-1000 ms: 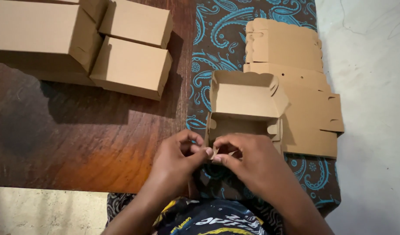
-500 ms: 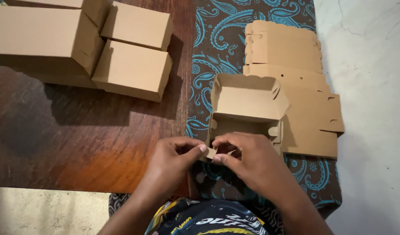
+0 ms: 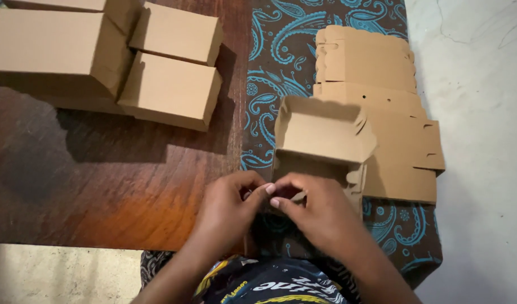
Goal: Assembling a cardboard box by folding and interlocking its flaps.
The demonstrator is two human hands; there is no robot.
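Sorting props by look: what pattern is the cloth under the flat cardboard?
Dark brown cloth with a turquoise paisley print, clearest in the head view.

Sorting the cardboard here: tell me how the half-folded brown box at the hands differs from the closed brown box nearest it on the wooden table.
The half-folded brown cardboard box stands open, its lid flap raised; the closed brown cardboard box is sealed on all sides. The open one sits on the blue paisley cloth atop flat blanks, touched by the left hand and right hand; the closed one rests untouched on the wooden table. Both are plain brown.
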